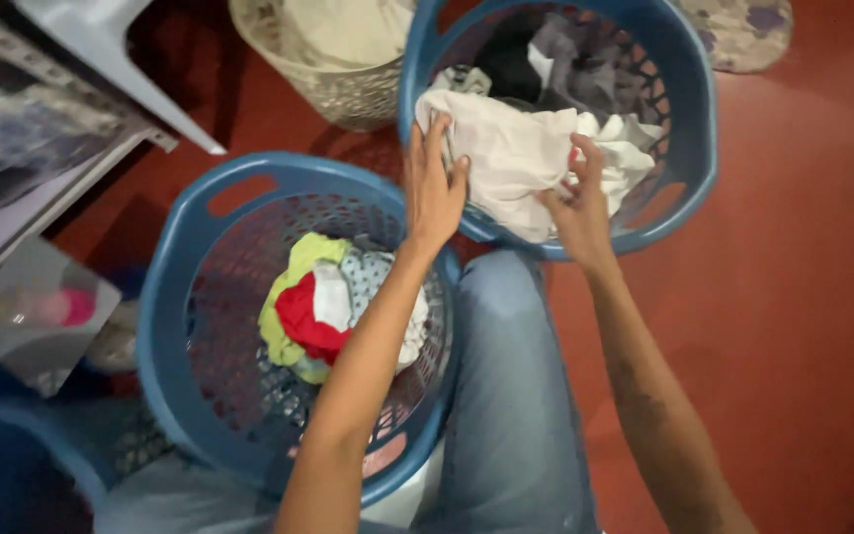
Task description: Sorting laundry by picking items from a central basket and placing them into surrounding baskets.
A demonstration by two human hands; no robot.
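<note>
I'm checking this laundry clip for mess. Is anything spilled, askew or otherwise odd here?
Nothing is spilled or damaged. Only the pale garment stands out: it drapes over the rim of the upper blue basket, where the left hand and right hand touch it.
</note>
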